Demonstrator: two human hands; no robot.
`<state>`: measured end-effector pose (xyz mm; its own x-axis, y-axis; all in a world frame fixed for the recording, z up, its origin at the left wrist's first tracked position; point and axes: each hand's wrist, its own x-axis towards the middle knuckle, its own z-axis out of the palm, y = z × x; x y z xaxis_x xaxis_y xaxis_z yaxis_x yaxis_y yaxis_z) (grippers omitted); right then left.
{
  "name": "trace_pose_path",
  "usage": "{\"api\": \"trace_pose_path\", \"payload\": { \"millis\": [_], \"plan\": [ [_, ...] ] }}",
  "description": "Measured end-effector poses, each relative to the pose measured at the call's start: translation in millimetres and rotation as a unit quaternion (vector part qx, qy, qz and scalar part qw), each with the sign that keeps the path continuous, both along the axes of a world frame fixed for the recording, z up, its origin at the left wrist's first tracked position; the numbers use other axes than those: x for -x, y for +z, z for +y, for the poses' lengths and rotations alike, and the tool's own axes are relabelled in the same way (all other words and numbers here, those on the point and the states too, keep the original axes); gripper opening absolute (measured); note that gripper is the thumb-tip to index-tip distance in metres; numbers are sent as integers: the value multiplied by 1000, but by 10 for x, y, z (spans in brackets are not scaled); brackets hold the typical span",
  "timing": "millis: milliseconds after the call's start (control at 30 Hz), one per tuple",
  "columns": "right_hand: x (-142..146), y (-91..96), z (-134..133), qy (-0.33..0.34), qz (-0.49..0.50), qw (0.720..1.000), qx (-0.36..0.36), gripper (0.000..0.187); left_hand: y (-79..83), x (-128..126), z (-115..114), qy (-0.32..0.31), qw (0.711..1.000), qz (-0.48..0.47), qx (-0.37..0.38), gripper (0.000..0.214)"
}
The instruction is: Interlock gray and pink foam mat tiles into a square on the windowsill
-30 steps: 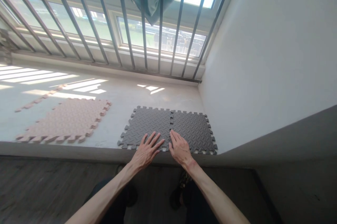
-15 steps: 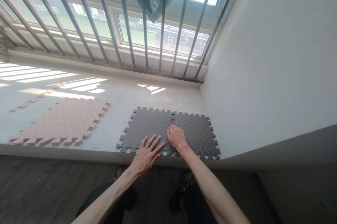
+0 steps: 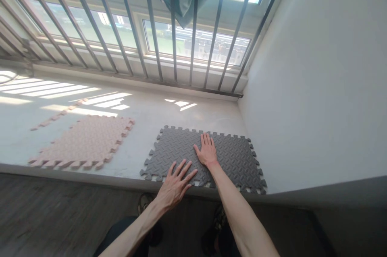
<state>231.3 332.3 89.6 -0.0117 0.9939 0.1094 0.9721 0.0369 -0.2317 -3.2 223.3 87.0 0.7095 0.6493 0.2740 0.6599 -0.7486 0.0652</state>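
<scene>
Two dark grey foam mat tiles with toothed puzzle edges lie side by side on the white ledge. The left tile [image 3: 173,144] and the right tile [image 3: 238,156] meet along a seam partly covered by my right hand [image 3: 207,150]. That hand rests flat over the seam near its far end, fingers stretched away from me. My left hand [image 3: 177,184] lies with spread fingers on the near edge of the left tile. Neither hand grips anything.
A pink foam tile [image 3: 86,140] lies on the ledge [image 3: 139,128] to the left, with a thin pink edge strip [image 3: 59,116] behind it. Metal bars [image 3: 174,39] stand before the window. A white wall [image 3: 320,88] closes off the right; the dark floor [image 3: 60,208] is below.
My right hand has gone from closed on the seam to flat with fingers extended, farther along it. The seam's far end looks closer together. My left hand stays spread on the left tile.
</scene>
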Motion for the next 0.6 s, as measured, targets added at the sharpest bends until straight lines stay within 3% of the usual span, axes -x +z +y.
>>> {"api": "trace_pose_path", "payload": {
  "millis": [133, 233, 300, 367, 467, 533, 600],
  "plan": [
    [-1, -93, 28, -6, -3, 1000, 5, 78, 30, -20, -27, 3, 1000, 8, 9, 75],
    [59, -14, -16, -21, 0, 1000, 20, 77, 69, -11, -6, -12, 999, 0, 30, 73],
    [72, 87, -178, -21, 21, 999, -15, 73, 110, 97, 70, -21, 998, -20, 47, 69],
    [15, 183, -501, 9, 55, 995, -88, 66, 162, 360, 197, 10, 997, -64, 52, 61],
    [-224, 219, -1254, 66, 100, 980, -158, 54, 233, 1067, 406, 156, 975, -153, 25, 46],
    [-430, 139, -1821, 61, 117, 976, -171, 48, 259, 1641, 507, 296, 937, -181, -22, 44],
    [-606, -4, -2319, 42, 132, 975, -176, 45, 275, 2164, 565, 429, 891, -143, -49, 51]
  ]
}}
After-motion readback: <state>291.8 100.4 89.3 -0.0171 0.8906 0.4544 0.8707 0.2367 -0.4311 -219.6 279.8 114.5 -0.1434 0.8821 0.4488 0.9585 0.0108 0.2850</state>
